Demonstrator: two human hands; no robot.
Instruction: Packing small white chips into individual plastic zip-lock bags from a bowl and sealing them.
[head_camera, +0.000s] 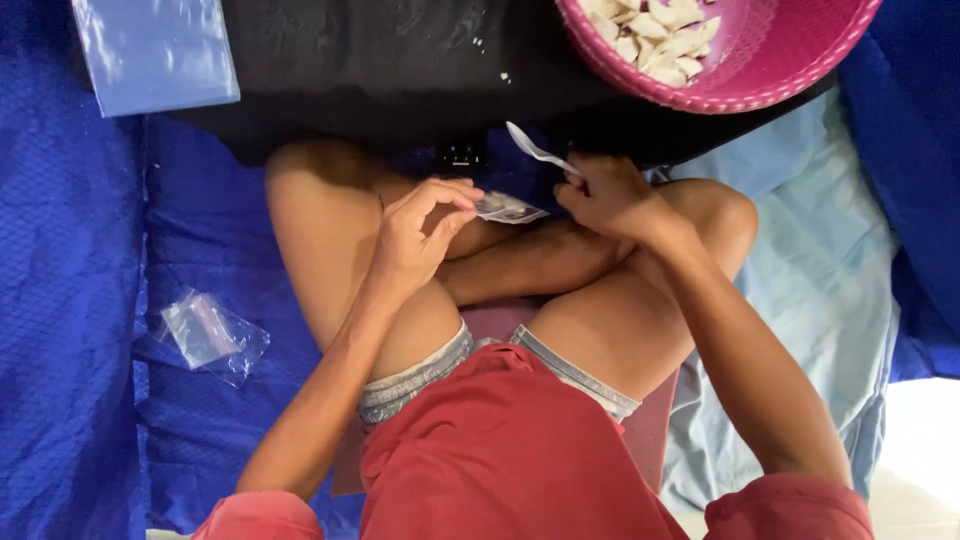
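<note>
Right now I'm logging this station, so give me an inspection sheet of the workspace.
Surface: blue sheeting on the floor, black mat ahead of the knees.
Job's things: small clear bag; white spoon; pink basket of pale pieces.
Clutter: empty clear bag; stack of clear bags.
Grippers: left hand pinches the small bag; right hand holds the spoon.
Cables: nothing seen.
Surroundings: light blue cloth at right.

Open blue sheet (60, 300) leftward — pink basket (790, 85) crowding upper right
</note>
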